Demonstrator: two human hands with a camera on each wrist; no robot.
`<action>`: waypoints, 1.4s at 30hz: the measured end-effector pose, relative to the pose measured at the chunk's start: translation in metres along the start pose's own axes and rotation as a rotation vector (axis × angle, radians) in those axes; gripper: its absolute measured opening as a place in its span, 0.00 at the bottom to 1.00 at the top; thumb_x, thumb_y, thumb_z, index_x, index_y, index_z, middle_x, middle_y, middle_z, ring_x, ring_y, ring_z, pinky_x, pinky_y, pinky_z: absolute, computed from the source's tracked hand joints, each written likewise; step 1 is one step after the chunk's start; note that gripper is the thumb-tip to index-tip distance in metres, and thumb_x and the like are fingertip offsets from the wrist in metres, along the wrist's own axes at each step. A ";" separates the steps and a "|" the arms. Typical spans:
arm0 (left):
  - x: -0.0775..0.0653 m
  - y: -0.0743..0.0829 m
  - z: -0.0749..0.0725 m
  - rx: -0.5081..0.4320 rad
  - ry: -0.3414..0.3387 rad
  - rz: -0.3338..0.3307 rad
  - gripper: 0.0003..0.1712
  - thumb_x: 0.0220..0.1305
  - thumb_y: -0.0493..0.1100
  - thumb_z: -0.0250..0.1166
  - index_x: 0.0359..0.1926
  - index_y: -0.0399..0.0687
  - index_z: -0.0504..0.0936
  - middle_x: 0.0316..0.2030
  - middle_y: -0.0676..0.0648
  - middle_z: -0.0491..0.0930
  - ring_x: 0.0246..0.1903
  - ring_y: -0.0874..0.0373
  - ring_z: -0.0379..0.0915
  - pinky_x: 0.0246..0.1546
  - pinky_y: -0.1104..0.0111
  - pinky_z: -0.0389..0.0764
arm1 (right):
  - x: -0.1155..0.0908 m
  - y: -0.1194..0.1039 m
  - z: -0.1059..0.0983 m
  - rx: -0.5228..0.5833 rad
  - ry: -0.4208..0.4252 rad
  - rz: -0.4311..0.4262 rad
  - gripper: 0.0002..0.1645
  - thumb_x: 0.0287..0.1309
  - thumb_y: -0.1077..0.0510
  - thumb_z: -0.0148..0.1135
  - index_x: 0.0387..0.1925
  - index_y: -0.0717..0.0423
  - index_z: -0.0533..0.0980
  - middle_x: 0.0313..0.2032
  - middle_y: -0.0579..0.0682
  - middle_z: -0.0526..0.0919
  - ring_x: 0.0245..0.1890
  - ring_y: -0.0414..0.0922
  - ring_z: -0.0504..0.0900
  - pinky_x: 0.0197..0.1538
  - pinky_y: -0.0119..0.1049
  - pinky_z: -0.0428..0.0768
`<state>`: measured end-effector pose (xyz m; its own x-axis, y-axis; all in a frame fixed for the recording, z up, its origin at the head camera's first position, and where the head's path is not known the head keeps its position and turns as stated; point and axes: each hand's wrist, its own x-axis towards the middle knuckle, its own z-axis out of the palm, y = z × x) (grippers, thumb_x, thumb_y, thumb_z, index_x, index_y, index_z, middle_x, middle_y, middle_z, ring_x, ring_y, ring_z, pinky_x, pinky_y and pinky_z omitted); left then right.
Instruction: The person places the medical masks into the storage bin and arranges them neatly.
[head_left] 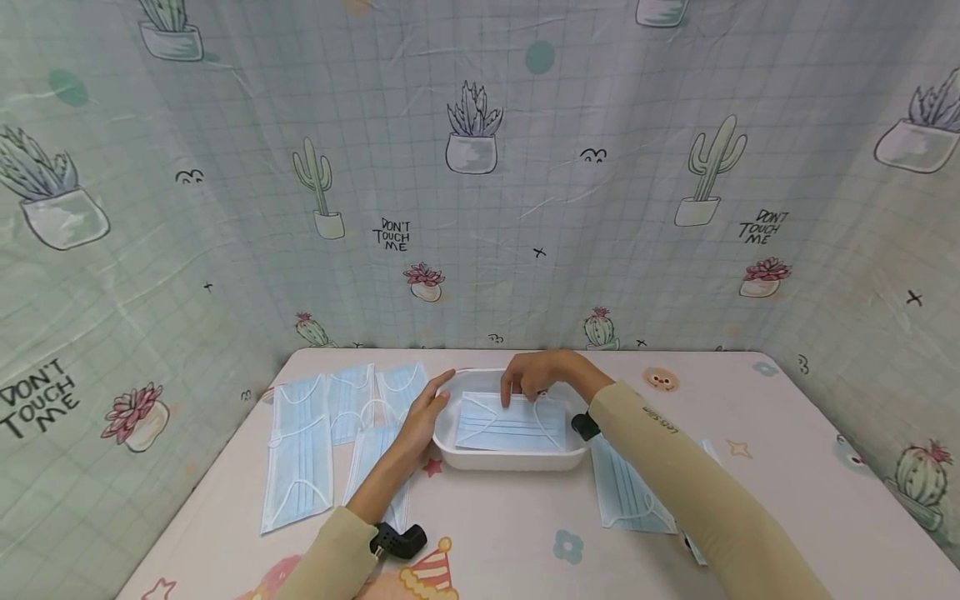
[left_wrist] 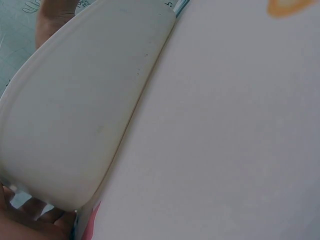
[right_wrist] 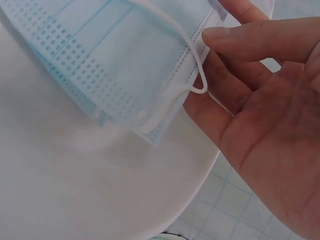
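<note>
A white plastic tub (head_left: 510, 461) stands on the table with pale blue pleated face masks inside. The top face mask (head_left: 510, 425) lies lengthwise with its white ear loops showing. My right hand (head_left: 542, 375) reaches in from the far rim and pinches that mask's edge. In the right wrist view, the thumb (right_wrist: 235, 40) is on the mask's front and fingers are behind it; another mask edge shows beneath. My left hand (head_left: 423, 421) grips the tub's left side. In the left wrist view, its fingers (left_wrist: 50, 217) lie against the tub's end.
Several face masks (head_left: 300, 450) are spread on the pink patterned table left of the tub, partly behind the left forearm. Another mask (head_left: 630, 492) lies at the right, partly covered by the right sleeve (head_left: 690, 467). A cactus-print curtain (head_left: 480, 208) hangs behind the table.
</note>
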<state>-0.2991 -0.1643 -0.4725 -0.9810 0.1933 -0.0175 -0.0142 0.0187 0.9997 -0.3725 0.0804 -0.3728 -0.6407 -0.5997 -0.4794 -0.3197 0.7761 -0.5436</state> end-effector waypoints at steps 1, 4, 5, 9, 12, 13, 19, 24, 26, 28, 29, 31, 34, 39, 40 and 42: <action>0.000 0.000 0.000 0.002 0.000 0.000 0.28 0.83 0.48 0.44 0.79 0.63 0.61 0.78 0.43 0.59 0.75 0.41 0.58 0.76 0.42 0.58 | 0.001 0.000 0.000 0.002 -0.003 0.000 0.25 0.55 0.78 0.58 0.44 0.51 0.87 0.41 0.49 0.76 0.40 0.42 0.74 0.32 0.29 0.69; 0.000 -0.001 0.000 0.004 -0.003 0.001 0.28 0.83 0.48 0.44 0.79 0.62 0.61 0.78 0.43 0.58 0.76 0.41 0.57 0.76 0.41 0.57 | 0.001 0.002 0.001 0.000 -0.009 0.006 0.25 0.55 0.77 0.58 0.44 0.50 0.88 0.43 0.49 0.77 0.38 0.42 0.74 0.32 0.30 0.69; 0.000 -0.001 0.000 0.004 -0.004 -0.002 0.28 0.83 0.49 0.44 0.79 0.63 0.61 0.78 0.43 0.58 0.76 0.41 0.57 0.76 0.41 0.57 | 0.001 0.002 0.002 -0.003 -0.010 0.009 0.25 0.55 0.76 0.58 0.44 0.50 0.88 0.44 0.48 0.77 0.37 0.42 0.74 0.32 0.30 0.69; -0.001 -0.001 0.000 0.010 0.002 -0.001 0.28 0.83 0.49 0.45 0.79 0.62 0.60 0.78 0.43 0.59 0.76 0.41 0.58 0.76 0.41 0.57 | 0.001 0.003 0.002 -0.019 -0.006 0.021 0.24 0.55 0.76 0.59 0.45 0.50 0.88 0.47 0.47 0.79 0.41 0.42 0.75 0.35 0.31 0.73; -0.001 -0.001 0.001 0.012 0.008 -0.003 0.28 0.83 0.49 0.45 0.79 0.62 0.61 0.78 0.43 0.59 0.76 0.41 0.57 0.76 0.40 0.57 | 0.000 0.004 0.002 -0.009 0.003 0.028 0.25 0.55 0.75 0.59 0.46 0.50 0.88 0.50 0.47 0.80 0.47 0.43 0.76 0.39 0.32 0.76; -0.001 -0.001 0.001 0.015 0.005 0.002 0.28 0.83 0.49 0.45 0.79 0.62 0.60 0.78 0.43 0.59 0.76 0.41 0.56 0.76 0.40 0.56 | 0.000 0.004 0.002 -0.002 0.005 0.029 0.25 0.55 0.75 0.59 0.47 0.50 0.88 0.51 0.47 0.80 0.48 0.44 0.76 0.40 0.33 0.77; -0.001 -0.001 0.001 0.020 0.000 0.007 0.28 0.83 0.49 0.45 0.79 0.62 0.60 0.79 0.43 0.57 0.77 0.41 0.53 0.77 0.40 0.54 | -0.001 0.004 0.002 0.044 0.005 0.039 0.26 0.56 0.74 0.59 0.51 0.52 0.87 0.56 0.48 0.82 0.51 0.45 0.75 0.46 0.37 0.79; 0.000 -0.002 0.001 0.014 0.003 0.000 0.28 0.83 0.49 0.45 0.79 0.63 0.61 0.79 0.43 0.57 0.77 0.41 0.54 0.77 0.41 0.54 | -0.005 0.004 0.003 0.059 0.021 0.044 0.25 0.56 0.73 0.58 0.52 0.52 0.86 0.59 0.50 0.83 0.52 0.47 0.77 0.53 0.42 0.82; 0.000 -0.002 0.001 0.011 0.004 0.000 0.28 0.83 0.48 0.45 0.79 0.62 0.60 0.79 0.43 0.58 0.77 0.41 0.55 0.77 0.40 0.55 | -0.007 0.004 0.002 0.066 0.029 0.042 0.25 0.57 0.72 0.58 0.53 0.52 0.86 0.60 0.50 0.83 0.53 0.48 0.78 0.56 0.44 0.83; 0.000 -0.002 0.001 0.009 0.000 0.009 0.29 0.83 0.48 0.45 0.80 0.60 0.60 0.79 0.43 0.58 0.77 0.40 0.55 0.76 0.40 0.56 | -0.008 0.004 0.002 0.073 0.038 0.045 0.25 0.57 0.71 0.59 0.53 0.51 0.86 0.60 0.50 0.83 0.54 0.47 0.79 0.58 0.46 0.83; 0.000 -0.001 0.001 0.008 -0.003 0.012 0.29 0.83 0.48 0.45 0.80 0.59 0.59 0.79 0.43 0.58 0.77 0.40 0.55 0.76 0.39 0.56 | -0.009 0.004 0.002 0.077 0.037 0.045 0.24 0.58 0.71 0.58 0.53 0.51 0.86 0.61 0.49 0.83 0.55 0.48 0.79 0.59 0.47 0.83; -0.001 -0.001 0.001 -0.004 -0.007 0.013 0.29 0.83 0.48 0.45 0.80 0.58 0.59 0.79 0.43 0.58 0.77 0.41 0.54 0.77 0.40 0.55 | -0.008 0.004 0.002 0.083 0.029 0.042 0.25 0.59 0.71 0.58 0.55 0.53 0.85 0.61 0.50 0.83 0.57 0.48 0.80 0.62 0.49 0.82; 0.000 -0.002 0.000 -0.016 -0.019 0.021 0.29 0.83 0.47 0.44 0.80 0.57 0.58 0.79 0.43 0.57 0.78 0.41 0.53 0.78 0.41 0.53 | -0.007 0.006 0.002 0.098 0.010 0.037 0.25 0.60 0.70 0.57 0.57 0.54 0.84 0.63 0.51 0.83 0.61 0.50 0.80 0.64 0.51 0.80; -0.001 -0.003 0.000 -0.010 -0.029 0.025 0.29 0.83 0.47 0.43 0.80 0.57 0.58 0.79 0.41 0.57 0.78 0.40 0.52 0.78 0.41 0.52 | -0.007 0.011 0.002 0.124 -0.010 0.025 0.24 0.65 0.68 0.57 0.60 0.55 0.82 0.65 0.51 0.82 0.66 0.50 0.78 0.67 0.53 0.77; -0.001 -0.003 0.000 -0.009 -0.028 0.025 0.29 0.83 0.47 0.44 0.80 0.58 0.58 0.79 0.41 0.57 0.78 0.41 0.52 0.78 0.41 0.52 | -0.008 0.012 0.001 0.127 -0.009 0.019 0.23 0.65 0.67 0.57 0.60 0.55 0.81 0.64 0.52 0.82 0.65 0.50 0.78 0.67 0.54 0.77; -0.002 -0.003 0.000 -0.011 -0.024 0.023 0.29 0.83 0.47 0.44 0.80 0.58 0.58 0.79 0.42 0.57 0.78 0.41 0.52 0.78 0.41 0.52 | -0.011 0.012 0.000 0.131 -0.007 -0.001 0.23 0.67 0.65 0.57 0.61 0.57 0.81 0.64 0.53 0.82 0.65 0.49 0.79 0.67 0.54 0.77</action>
<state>-0.2976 -0.1648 -0.4756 -0.9761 0.2171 0.0051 0.0060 0.0036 1.0000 -0.3693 0.0964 -0.3744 -0.6352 -0.6021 -0.4837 -0.2262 0.7439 -0.6289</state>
